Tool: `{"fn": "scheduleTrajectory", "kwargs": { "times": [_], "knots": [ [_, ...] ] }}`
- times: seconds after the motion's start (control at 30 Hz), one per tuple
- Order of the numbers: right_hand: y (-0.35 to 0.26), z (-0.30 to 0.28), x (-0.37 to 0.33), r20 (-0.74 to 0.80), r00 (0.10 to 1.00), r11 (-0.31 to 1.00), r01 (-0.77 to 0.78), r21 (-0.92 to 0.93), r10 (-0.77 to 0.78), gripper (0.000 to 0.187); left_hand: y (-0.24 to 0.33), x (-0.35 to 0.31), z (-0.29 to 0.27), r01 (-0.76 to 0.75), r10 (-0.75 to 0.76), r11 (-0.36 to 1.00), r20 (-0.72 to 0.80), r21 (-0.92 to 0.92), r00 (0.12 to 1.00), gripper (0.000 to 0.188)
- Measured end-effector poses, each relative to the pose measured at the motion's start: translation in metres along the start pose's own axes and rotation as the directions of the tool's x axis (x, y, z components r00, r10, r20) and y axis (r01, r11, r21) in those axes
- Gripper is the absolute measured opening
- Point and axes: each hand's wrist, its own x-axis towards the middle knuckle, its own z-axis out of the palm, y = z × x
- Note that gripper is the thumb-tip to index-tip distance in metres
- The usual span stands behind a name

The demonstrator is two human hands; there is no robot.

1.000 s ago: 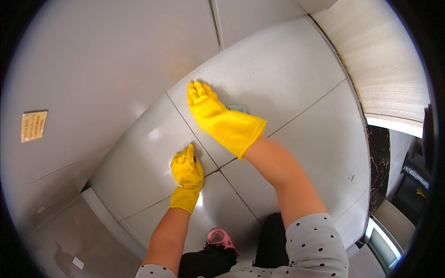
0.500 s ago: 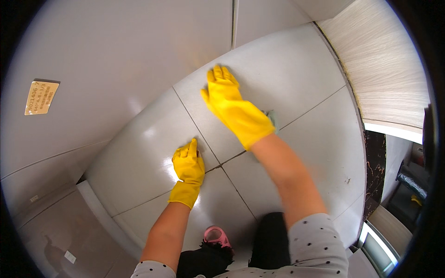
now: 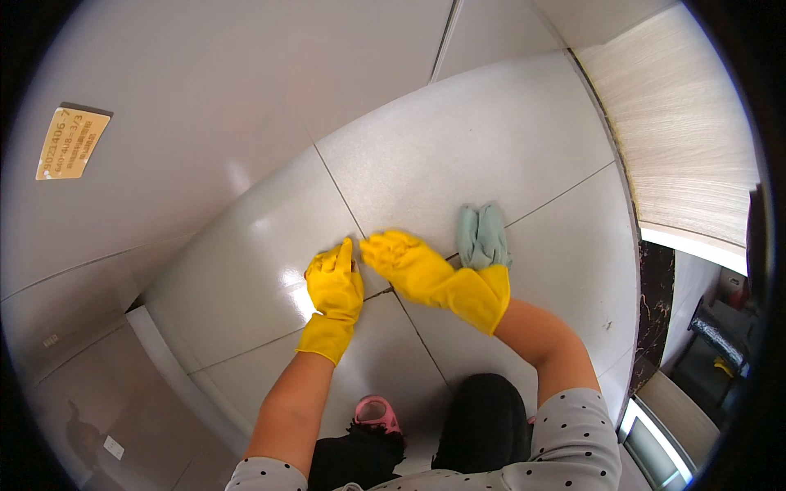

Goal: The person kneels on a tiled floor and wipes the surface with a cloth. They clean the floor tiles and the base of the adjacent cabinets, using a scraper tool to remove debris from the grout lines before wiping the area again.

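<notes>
Both my hands wear yellow rubber gloves. My left hand (image 3: 334,282) lies flat on a glossy grey floor tile (image 3: 237,286), fingers together, holding nothing. My right hand (image 3: 405,263) rests just to its right on the tile joint, fingers slightly spread, fingertips almost touching the left glove. A folded pale green cloth (image 3: 481,236) lies on the floor just beyond my right wrist, apart from both hands.
A pale wall (image 3: 205,90) with a tan label (image 3: 72,143) rises at the left. A wood-grain panel (image 3: 679,139) borders the tiles at the right. My pink slipper (image 3: 377,412) and black trousers (image 3: 483,425) are below.
My right hand has drawn back from its far reach across the tiles to beside the left hand. The green cloth now lies uncovered on the floor. My left hand has stayed put.
</notes>
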Motion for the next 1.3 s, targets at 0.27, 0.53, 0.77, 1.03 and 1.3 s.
{"fn": "scheduleTrajectory", "kwargs": {
  "times": [0.27,0.53,0.77,1.03,1.3],
  "knots": [
    [0.034,-0.049,0.040,-0.453,0.585,0.700,-0.702,0.134,0.673,0.041,-0.003,-0.002,0.000,0.036,-0.036,0.999,-0.003,0.033,0.999,0.046],
    [0.107,0.005,0.063,-0.451,0.766,0.824,-0.556,-0.107,0.458,0.023,0.004,0.001,-0.005,0.030,-0.029,1.000,0.046,-0.008,0.999,0.047],
    [0.076,0.019,0.075,0.287,0.445,-0.215,-0.207,0.954,0.848,0.015,-0.006,-0.002,-0.006,0.054,-0.054,0.998,0.029,0.012,0.998,0.049],
    [0.060,0.008,0.053,0.238,0.447,-0.162,-0.202,0.966,0.862,0.027,0.047,0.117,-0.003,0.915,-0.534,-0.051,0.785,-0.401,0.315,0.035],
    [0.018,-0.023,0.072,0.157,0.527,0.273,-0.644,0.714,0.835,0.020,0.037,0.165,-0.003,0.650,-0.421,-0.514,0.825,-0.560,0.378,0.028]
  ]
}}
